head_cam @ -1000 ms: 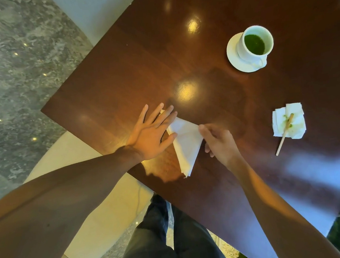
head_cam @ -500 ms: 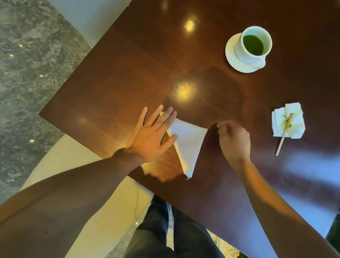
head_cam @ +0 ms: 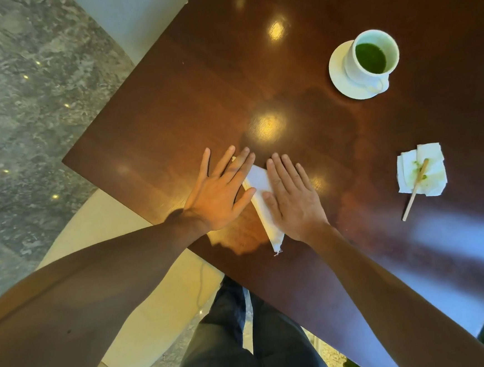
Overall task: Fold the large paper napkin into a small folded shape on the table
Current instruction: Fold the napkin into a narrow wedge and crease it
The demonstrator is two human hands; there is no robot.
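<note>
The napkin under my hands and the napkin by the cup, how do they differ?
The napkin under the hands is clean white; the napkin by the cup has green stains. The first is folded into a narrow pointed shape, the second lies crumpled. The left hand and right hand press the first flat; a wooden stick rests on the second. Both lie on the table.

no readable text, no labels, no brands, no numbers on anything in view

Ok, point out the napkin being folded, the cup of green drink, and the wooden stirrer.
napkin [head_cam: 259, 179], head view, on the white strip showing between the hands.
cup [head_cam: 353, 67], head view, on its white outer wall.
wooden stirrer [head_cam: 411, 201], head view, on the bare lower shaft.
</note>
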